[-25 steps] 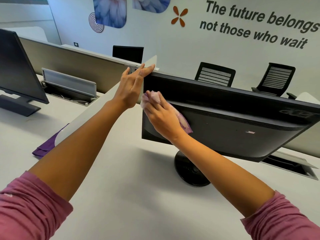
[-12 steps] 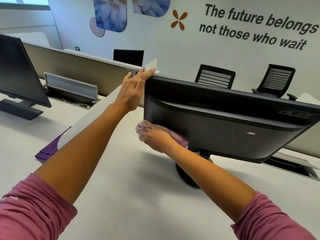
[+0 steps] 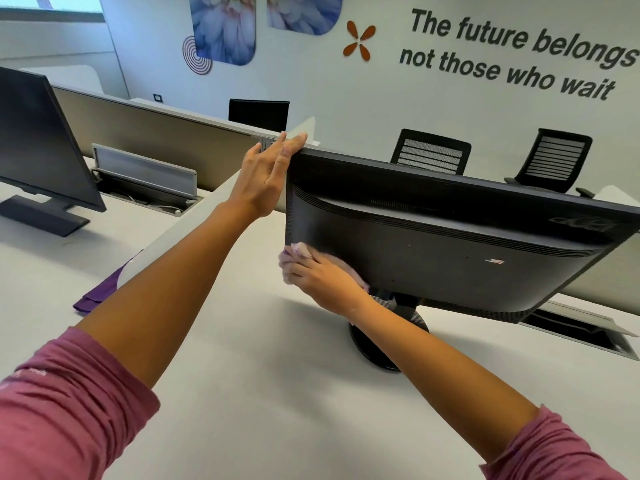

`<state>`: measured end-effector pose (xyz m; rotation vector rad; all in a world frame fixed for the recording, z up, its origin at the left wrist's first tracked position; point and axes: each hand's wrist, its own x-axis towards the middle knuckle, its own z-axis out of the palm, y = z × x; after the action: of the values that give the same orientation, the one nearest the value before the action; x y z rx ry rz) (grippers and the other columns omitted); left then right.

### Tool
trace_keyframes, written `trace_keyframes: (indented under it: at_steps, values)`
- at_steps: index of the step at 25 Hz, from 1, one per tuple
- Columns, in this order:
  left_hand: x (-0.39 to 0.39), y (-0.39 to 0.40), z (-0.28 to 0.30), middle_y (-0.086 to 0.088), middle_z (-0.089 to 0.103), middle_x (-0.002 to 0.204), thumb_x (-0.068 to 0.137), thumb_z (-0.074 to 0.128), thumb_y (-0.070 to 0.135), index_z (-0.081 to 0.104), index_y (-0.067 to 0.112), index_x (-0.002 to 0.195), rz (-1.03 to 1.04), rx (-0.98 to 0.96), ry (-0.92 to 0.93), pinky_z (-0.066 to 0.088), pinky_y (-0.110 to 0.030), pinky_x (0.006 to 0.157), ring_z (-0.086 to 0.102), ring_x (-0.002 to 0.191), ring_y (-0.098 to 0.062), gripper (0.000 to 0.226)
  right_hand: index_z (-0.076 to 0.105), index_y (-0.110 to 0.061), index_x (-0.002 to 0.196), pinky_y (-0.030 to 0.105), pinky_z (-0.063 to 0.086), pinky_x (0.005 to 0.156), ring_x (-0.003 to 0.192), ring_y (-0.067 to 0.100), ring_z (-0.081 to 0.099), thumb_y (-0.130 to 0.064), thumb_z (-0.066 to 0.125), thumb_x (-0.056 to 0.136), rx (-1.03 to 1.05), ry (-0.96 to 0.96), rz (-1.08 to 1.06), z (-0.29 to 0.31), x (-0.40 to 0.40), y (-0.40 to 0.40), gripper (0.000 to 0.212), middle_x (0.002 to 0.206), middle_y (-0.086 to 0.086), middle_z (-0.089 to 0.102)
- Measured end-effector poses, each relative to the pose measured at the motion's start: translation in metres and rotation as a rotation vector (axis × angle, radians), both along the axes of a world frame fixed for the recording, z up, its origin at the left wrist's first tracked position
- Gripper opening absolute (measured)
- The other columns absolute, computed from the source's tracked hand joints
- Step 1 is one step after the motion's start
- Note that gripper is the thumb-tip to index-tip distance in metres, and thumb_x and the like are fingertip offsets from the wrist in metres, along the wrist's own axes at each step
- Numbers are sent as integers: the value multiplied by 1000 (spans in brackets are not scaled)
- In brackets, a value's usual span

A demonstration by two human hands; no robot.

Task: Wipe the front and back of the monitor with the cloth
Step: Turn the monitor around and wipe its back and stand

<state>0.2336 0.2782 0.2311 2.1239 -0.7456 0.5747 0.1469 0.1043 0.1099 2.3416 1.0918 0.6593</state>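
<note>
A black monitor (image 3: 450, 237) stands on a round base (image 3: 377, 344) with its back toward me, tilted. My left hand (image 3: 266, 178) rests flat against the monitor's upper left corner, fingertips over the top edge. A pale pink cloth (image 3: 298, 252) is pressed against the lower left part of the monitor's back by my right hand (image 3: 322, 278). The screen side is hidden from me.
The white desk (image 3: 259, 375) runs toward me. A second monitor (image 3: 41, 143) stands at the far left. A purple cloth (image 3: 100, 294) lies by a white divider (image 3: 180, 230). An open cable tray (image 3: 581, 327) sits behind the monitor at right. Mesh chairs (image 3: 431, 152) stand beyond.
My right hand has slid the cloth down the back of the monitor from near the top left to the bottom left corner. My left hand has stayed on the upper corner.
</note>
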Motion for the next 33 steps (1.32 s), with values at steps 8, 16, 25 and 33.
trace_keyframes:
  at_steps: [8,16,25,33]
  values:
    - [-13,-10,-3,8,29,163,97,-4,68,28,29,158,215,175,-133,4,-52,125,17,155,-14,80,44,-3,147,46,15,123,147,35,30,2,5,100,381,-328,-246,68,-12,-15,62,154,14,43]
    - [-20,-17,-2,5,18,167,97,1,70,19,26,161,367,331,-166,-2,-53,125,4,156,-15,80,48,-9,146,47,25,121,144,34,37,5,51,95,464,-367,-229,56,-33,-69,53,152,7,47]
    - [-27,-24,0,5,19,167,99,9,67,19,26,161,410,315,-154,-2,-53,124,3,156,-15,75,66,-12,129,50,34,115,138,35,46,1,51,96,648,-438,-341,47,-69,-147,39,139,3,60]
    - [-32,-28,-3,5,16,168,98,8,70,16,25,161,440,308,-159,0,-53,124,2,156,-15,78,70,-10,123,44,34,112,132,29,51,6,55,95,983,-466,-263,52,-78,-142,36,130,4,65]
